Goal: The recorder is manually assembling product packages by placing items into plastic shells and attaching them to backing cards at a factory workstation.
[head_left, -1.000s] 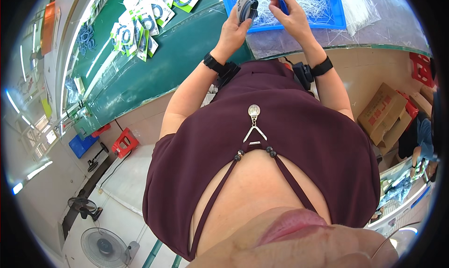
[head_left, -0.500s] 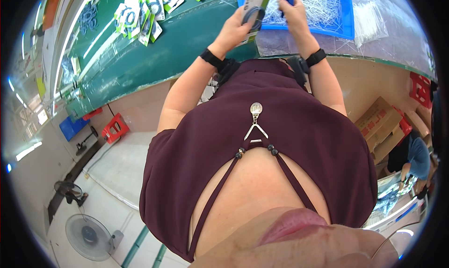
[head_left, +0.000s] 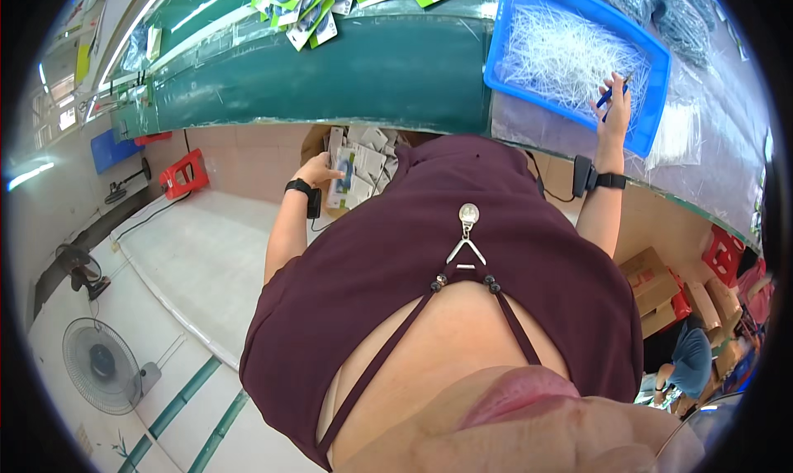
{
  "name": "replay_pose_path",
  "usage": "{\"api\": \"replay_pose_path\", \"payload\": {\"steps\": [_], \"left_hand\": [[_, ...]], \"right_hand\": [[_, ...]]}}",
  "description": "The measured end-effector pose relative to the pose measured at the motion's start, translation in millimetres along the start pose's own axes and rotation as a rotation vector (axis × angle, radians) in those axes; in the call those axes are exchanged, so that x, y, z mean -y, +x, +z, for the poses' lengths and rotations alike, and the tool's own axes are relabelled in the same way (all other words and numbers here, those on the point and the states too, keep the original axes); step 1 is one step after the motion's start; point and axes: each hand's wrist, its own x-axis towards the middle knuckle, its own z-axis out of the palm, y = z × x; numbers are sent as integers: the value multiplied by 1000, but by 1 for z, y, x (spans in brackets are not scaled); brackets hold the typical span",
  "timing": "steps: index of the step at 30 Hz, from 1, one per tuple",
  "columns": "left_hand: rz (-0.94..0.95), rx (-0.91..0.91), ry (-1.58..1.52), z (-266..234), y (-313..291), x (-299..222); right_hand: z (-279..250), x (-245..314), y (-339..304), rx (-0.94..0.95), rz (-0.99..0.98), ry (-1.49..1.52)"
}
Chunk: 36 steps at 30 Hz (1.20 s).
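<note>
My left hand is down beside the table edge, its thumb over a white and green card with a blue coiled cable. It holds this card at a cardboard box filled with more cards. Over a blue tray my right hand grips blue-handled cutters, their tips pointing away from me. The tray contains a tangled heap of thin white plastic strips.
Several carded cables lie at the far side of the green tabletop. Bagged grey-blue cables sit beyond the tray, and a bundle of white strips to its right. A red stool and fan stand left.
My left hand has moved from above the table down to the box, with a carded cable. My right hand and the cutters have shifted right over the tray. The view has turned somewhat.
</note>
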Motion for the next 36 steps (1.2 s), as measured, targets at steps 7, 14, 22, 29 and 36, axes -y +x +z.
{"api": "replay_pose_path", "payload": {"steps": [7, 14, 22, 29, 36], "left_hand": [[639, -345, -641, -90, 148, -209], [102, -668, -561, -120, 257, -362], [149, -69, -980, -112, 251, -351], [562, 761, -1526, -71, 79, -361], [882, 877, -1503, -30, 17, -393]], "right_hand": [[9, 4, -37, 319, 265, 481], [8, 6, -102, 315, 121, 501], [-3, 1, -136, 397, 119, 531], [50, 32, -129, 468, -119, -139], [49, 46, -128, 327, -865, -818]]}}
